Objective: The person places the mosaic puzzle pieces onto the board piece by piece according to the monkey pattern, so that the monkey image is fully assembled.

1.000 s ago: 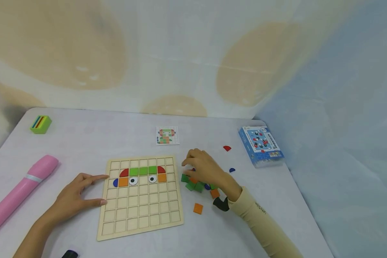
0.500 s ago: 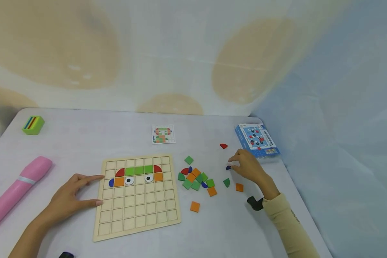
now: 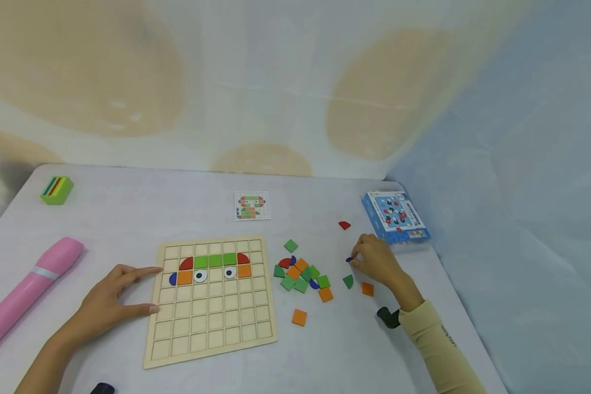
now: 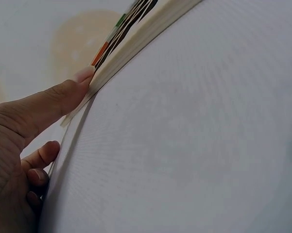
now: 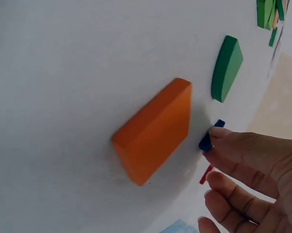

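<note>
My left hand (image 3: 104,300) lies at the left edge of a wooden grid board (image 3: 212,323), thumb and index finger straight and spread, their tips touching the edge. Red, green, orange and blue tiles and two round eye tiles fill part of the board's upper rows. Out on the right, my right hand (image 3: 378,261) pinches a small blue half-circle tile (image 5: 204,142) between thumb and index finger, low at the tabletop. Near that hand lie a green quarter-circle tile (image 5: 227,70), an orange square tile (image 5: 158,133) and a red quarter-circle tile (image 3: 344,225).
Loose tiles (image 3: 300,284) are heaped right of the board. A printed pattern card (image 3: 253,206) lies behind it. A blue box (image 3: 396,217) stands at the back right, a green block (image 3: 57,190) at the back left, and a pink rolled item (image 3: 34,290) along the left.
My right hand has moved right from the heap of tiles to the blue half-circle tile, and its fingertips have closed on it. The left hand has stayed at the board's edge.
</note>
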Demonstrator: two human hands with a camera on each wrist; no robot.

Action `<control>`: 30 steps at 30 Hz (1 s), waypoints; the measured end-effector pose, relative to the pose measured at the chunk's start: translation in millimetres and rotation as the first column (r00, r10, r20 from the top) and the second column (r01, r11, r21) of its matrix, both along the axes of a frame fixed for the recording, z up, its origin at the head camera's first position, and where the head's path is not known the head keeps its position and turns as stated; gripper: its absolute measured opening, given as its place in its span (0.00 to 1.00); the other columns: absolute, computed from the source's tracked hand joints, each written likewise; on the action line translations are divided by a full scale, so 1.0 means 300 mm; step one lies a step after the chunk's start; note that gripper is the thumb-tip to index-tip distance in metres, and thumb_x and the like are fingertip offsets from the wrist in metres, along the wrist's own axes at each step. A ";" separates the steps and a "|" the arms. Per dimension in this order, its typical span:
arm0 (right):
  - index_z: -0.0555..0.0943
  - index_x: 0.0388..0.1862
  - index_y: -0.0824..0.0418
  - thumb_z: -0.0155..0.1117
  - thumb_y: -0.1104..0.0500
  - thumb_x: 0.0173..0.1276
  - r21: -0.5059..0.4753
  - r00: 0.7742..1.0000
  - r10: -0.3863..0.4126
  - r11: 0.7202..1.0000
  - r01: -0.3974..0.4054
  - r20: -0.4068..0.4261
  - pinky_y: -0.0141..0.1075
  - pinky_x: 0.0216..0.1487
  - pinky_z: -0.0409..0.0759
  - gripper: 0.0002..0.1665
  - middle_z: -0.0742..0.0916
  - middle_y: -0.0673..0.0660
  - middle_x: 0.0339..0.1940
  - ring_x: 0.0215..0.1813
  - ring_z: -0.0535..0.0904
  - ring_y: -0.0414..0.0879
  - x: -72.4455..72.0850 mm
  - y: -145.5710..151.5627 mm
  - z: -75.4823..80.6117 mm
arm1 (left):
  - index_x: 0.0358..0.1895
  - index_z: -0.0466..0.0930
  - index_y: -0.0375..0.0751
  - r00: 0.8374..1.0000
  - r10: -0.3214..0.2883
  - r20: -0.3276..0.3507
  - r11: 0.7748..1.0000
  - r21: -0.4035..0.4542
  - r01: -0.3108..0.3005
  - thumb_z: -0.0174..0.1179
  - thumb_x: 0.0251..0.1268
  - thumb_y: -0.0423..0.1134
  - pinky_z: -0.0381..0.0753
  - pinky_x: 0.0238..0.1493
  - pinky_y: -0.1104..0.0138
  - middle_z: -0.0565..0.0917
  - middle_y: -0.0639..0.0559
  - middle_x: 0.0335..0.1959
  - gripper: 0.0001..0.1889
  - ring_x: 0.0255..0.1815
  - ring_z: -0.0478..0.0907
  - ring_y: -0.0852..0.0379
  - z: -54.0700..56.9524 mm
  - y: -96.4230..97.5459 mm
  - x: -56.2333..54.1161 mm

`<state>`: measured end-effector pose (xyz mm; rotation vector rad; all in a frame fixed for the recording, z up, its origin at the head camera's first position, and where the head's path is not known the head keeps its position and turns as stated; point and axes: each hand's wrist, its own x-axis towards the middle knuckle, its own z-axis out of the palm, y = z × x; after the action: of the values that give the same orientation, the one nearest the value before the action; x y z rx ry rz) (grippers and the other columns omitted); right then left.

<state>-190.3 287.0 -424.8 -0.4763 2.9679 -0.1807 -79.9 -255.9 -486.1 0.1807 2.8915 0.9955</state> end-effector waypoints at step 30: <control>0.84 0.20 0.59 0.74 0.59 0.55 -0.318 0.997 0.027 0.948 -0.003 0.072 0.32 0.29 0.70 0.09 0.80 0.52 0.30 0.32 0.70 0.43 0.100 -0.596 0.017 | 0.67 0.75 0.55 1.000 0.011 0.006 1.000 -0.008 -0.011 0.76 0.42 0.62 0.66 0.40 0.59 0.71 0.49 0.44 0.43 0.45 0.69 0.51 -0.004 0.002 -0.004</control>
<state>-160.4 108.2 -419.7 -0.5141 2.8676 -0.6683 -81.1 -255.3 -487.3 0.1621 2.8940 0.9841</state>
